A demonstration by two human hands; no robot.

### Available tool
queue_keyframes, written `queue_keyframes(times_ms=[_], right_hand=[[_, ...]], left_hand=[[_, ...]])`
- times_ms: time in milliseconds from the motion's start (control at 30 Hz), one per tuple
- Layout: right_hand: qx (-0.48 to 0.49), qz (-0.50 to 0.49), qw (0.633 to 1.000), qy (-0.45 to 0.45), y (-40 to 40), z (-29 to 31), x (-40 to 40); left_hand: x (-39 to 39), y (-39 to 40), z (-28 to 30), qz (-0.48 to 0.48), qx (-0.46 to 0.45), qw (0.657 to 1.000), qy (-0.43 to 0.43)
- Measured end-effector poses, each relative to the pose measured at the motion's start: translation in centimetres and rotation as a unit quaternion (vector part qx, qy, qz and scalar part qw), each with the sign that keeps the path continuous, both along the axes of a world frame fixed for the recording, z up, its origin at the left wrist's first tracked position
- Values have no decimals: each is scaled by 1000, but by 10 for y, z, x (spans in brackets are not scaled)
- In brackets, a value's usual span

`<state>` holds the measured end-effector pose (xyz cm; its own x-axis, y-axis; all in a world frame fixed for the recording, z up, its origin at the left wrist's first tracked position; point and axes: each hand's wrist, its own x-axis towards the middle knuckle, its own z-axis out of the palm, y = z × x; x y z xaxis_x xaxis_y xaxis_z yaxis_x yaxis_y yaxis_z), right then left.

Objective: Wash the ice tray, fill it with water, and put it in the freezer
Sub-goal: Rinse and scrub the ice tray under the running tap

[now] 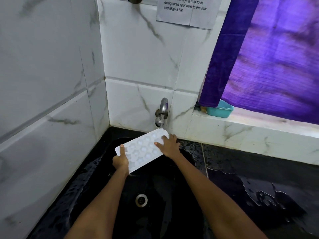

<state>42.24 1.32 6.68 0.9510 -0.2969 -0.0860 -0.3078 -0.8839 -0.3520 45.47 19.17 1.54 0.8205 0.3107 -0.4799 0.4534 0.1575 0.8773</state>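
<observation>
White ice tray [143,149] held tilted above the black sink [155,213], far corner raised to just under the spout of the wall tap [161,112], near end lower and toward the left. Cavities facing up, rounded moulds in rows. Thin stream of water seen at the spout, meeting the tray's top corner.

Left hand [120,161] gripping the tray's near-left end, thumb laid over the top face, remaining fingers curled underneath and out of sight. Right hand [168,144] lying on the tray's far-right part, fingers [160,144] spread and fairly straight across the top surface, pressing rather than clasping; underside of that hand not visible, so no telling whether the thumb hooks the edge.

Round metal drain [141,200] in the sink floor, below and nearer than the tray. Dark bench [259,187] to the right wet, with pooled water and droplets. Marbled white wall tiles [51,75] to the left and behind. On the ledge at right, a teal plastic tub [220,110] partly under a purple curtain [276,57]. Printed paper note [185,11] stuck on the wall above
</observation>
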Motion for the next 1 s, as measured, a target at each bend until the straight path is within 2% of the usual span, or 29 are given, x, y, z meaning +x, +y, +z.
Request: queue_keyframes(times_ms=[100, 200, 400, 533, 633, 700, 833, 967, 1000], right_hand=[[-31, 11, 999, -23, 0, -5, -7], [-72, 16, 997, 13, -6, -10, -9], [4, 36, 997, 62, -20, -8, -4], [-68, 33, 996, 37, -15, -14, -1], [-34, 25, 999, -9, -4, -12, 2], [-27, 28, 999, -5, -8, -8, 2], [-86, 18, 996, 15, -2, -9, 4], [-6, 16, 999, 30, -4, -6, 4], [-11, 9, 999, 35, -7, -6, 4]], left_hand=[[0, -8, 4, 9, -7, 1000, 1], [3, -10, 6, -9, 13, 1000, 0], [2, -14, 6, -21, 26, 999, -3], [-1, -16, 6, -16, 9, 1000, 1], [-2, -16, 8, 6, -22, 1000, 1], [1, -12, 9, 9, -3, 1000, -1], [0, -12, 7, -5, 8, 1000, 1], [0, -10, 5, 7, 6, 1000, 3], [1, -9, 5, 4, 12, 1000, -1]])
